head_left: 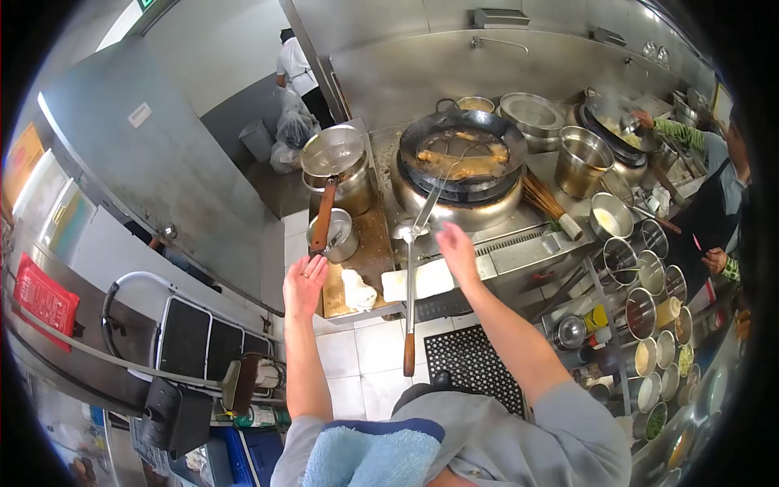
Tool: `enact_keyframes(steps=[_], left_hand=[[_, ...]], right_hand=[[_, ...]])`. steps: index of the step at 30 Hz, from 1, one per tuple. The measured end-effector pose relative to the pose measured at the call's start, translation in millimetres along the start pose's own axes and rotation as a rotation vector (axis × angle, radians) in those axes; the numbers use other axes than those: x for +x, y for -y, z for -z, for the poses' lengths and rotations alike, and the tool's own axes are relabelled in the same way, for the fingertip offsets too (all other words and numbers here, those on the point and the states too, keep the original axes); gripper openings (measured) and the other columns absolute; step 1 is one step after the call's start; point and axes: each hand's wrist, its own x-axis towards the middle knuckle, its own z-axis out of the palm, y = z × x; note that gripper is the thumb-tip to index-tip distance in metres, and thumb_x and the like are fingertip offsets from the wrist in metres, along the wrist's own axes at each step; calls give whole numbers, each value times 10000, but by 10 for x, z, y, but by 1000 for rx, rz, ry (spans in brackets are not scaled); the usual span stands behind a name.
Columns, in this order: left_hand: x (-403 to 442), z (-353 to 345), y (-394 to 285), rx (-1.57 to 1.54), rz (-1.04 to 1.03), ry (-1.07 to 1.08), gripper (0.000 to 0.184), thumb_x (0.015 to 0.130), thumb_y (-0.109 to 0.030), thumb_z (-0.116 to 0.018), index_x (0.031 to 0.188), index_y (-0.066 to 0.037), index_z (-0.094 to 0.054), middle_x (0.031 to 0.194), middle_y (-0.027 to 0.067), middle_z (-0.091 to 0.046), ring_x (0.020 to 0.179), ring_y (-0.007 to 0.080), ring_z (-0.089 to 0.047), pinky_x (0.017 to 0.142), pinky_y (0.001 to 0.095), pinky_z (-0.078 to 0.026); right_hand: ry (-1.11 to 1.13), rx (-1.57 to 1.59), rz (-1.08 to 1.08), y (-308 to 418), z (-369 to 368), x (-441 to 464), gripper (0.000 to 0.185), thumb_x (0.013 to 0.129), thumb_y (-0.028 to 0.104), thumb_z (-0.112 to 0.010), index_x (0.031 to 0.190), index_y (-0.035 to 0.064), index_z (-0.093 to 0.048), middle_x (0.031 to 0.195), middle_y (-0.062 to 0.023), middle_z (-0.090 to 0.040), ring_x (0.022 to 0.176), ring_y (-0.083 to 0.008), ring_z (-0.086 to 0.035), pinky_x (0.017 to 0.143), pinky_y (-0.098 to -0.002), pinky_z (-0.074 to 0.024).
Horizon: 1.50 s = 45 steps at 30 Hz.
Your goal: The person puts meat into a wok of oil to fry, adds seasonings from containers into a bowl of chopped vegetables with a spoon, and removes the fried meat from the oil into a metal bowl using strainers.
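My left hand is open, palm up, just below the wooden handle of a strainer lying over a steel pot. My right hand is in the air beside a long ladle, its fingers partly blurred. The ladle has a wooden grip and lies across the counter edge. A dark wok holds browned food in oil, with a metal utensil resting in it. A white cloth sits on the board near my left hand.
A bamboo brush and a deep steel pot stand right of the wok. Ingredient containers fill a rack at the right. A co-worker works at another wok; another person stands in the back. A folded ladder is left.
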Motion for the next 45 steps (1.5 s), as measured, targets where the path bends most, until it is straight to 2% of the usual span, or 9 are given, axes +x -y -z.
enact_keyframes(steps=[3, 9, 13, 17, 21, 33, 37, 42, 45], left_hand=[[343, -27, -153, 2, 74, 91, 386, 881, -186, -449, 1148, 82, -374, 1108, 192, -493, 1034, 295, -495, 934, 390, -406], [837, -125, -262, 68, 350, 256, 382, 882, -194, -416, 1138, 86, -379, 1088, 191, -505, 974, 277, -517, 852, 381, -435], [1096, -586, -130, -53, 526, 153, 222, 901, -140, -407, 998, 60, -414, 912, 148, -520, 687, 174, -515, 573, 275, -461], [1400, -724, 148, -74, 512, 175, 93, 911, -51, -402, 857, 24, -402, 710, 64, -446, 508, 93, -399, 422, 194, -370], [1231, -1062, 358, 206, 369, 266, 41, 897, -34, -428, 886, -10, -395, 715, 61, -456, 501, 90, -397, 424, 215, -370], [960, -2194, 1139, 1144, -25, 160, 172, 744, 13, -427, 910, -13, -391, 677, 83, -466, 423, 160, -440, 378, 321, -380], [1008, -2372, 1278, 1203, 2, 74, 151, 757, 19, -418, 905, 13, -391, 670, 100, -458, 436, 169, -441, 383, 325, -393], [1210, -2444, 1208, 835, 507, 135, 40, 805, 28, -436, 829, 35, -405, 691, 111, -486, 493, 153, -468, 419, 283, -415], [1100, -2575, 1148, 736, 619, 150, 27, 828, 27, -442, 829, 44, -421, 713, 114, -500, 527, 140, -484, 458, 259, -438]], right_hand=[[-176, 416, -584, 157, -535, 373, 514, 811, 223, -649, 1220, 9, -423, 809, -111, -597, 744, -234, -610, 700, -330, -498], [85, 979, -748, 465, -346, 879, 337, 802, 213, -657, 1008, 20, -472, 712, -75, -514, 593, -167, -541, 513, -287, -494], [103, 394, -650, 617, 610, 1408, 132, 787, 114, -636, 852, 42, -546, 658, -64, -531, 551, -132, -515, 448, -264, -450], [82, -1141, 100, 644, 1590, 1547, 228, 708, 76, -591, 907, -33, -612, 834, -220, -634, 784, -306, -635, 699, -404, -512], [259, -1198, 162, 856, 2339, 1529, 210, 745, 61, -538, 916, -39, -606, 947, -225, -614, 944, -351, -583, 831, -414, -467], [146, -859, 201, 772, 3375, 1834, 295, 880, 178, -452, 1081, -26, -519, 986, -259, -584, 931, -383, -574, 803, -444, -446], [184, -692, -161, 840, 3147, 1893, 250, 828, 108, -446, 993, -64, -522, 852, -284, -595, 768, -373, -618, 665, -446, -473], [349, -519, -81, 199, 2858, 1988, 171, 721, -9, -454, 870, -78, -503, 617, -204, -535, 496, -289, -545, 429, -378, -398], [194, 178, -510, 383, 2729, 1741, 105, 706, -63, -426, 802, -30, -452, 579, -95, -440, 418, -184, -413, 358, -315, -294]])
